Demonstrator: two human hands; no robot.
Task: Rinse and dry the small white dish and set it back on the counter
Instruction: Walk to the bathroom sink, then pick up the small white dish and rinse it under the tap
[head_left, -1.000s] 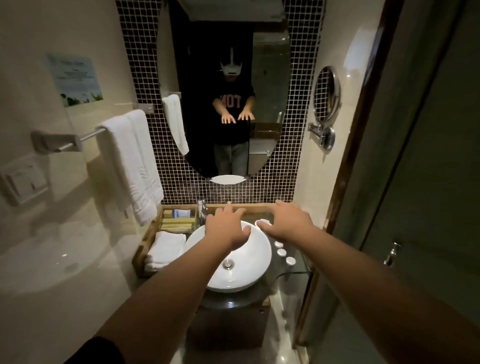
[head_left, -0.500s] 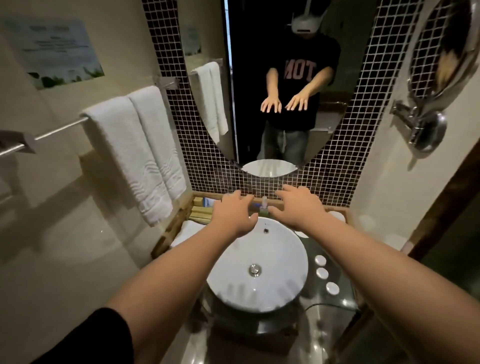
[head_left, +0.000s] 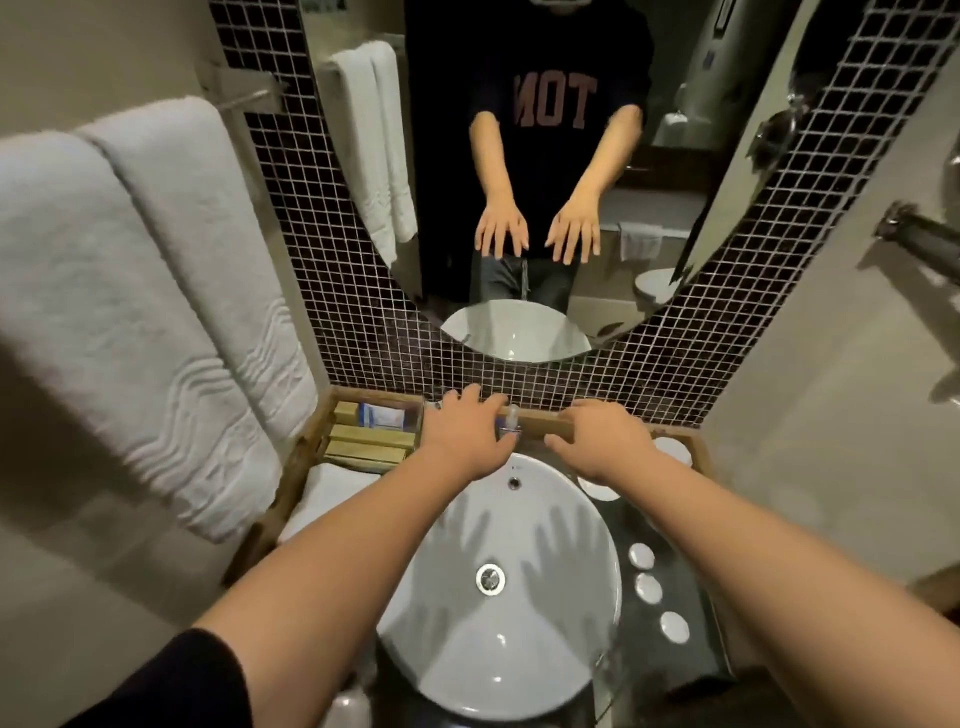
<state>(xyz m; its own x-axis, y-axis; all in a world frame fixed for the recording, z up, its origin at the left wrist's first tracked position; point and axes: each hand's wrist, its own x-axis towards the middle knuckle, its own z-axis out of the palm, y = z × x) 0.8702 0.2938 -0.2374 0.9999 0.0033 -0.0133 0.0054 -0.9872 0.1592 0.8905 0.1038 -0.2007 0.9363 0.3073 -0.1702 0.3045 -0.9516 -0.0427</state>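
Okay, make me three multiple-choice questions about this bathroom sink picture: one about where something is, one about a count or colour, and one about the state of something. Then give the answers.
1. Where do the white towels hang?
A. on the wall left of the basin
B. above the mirror
C. on the door at right

2. How many small white round caps sit in a row on the dark counter right of the basin?
A. one
B. three
C. six

3. What are the left hand and right hand doing?
A. gripping a towel
B. holding a cup
C. empty, spread palm-down over the back of the basin

Answers: 1 A, the towels drape from a rail on the left wall. 2 B, three caps show in a line. 3 C, both hands are open with nothing in them.
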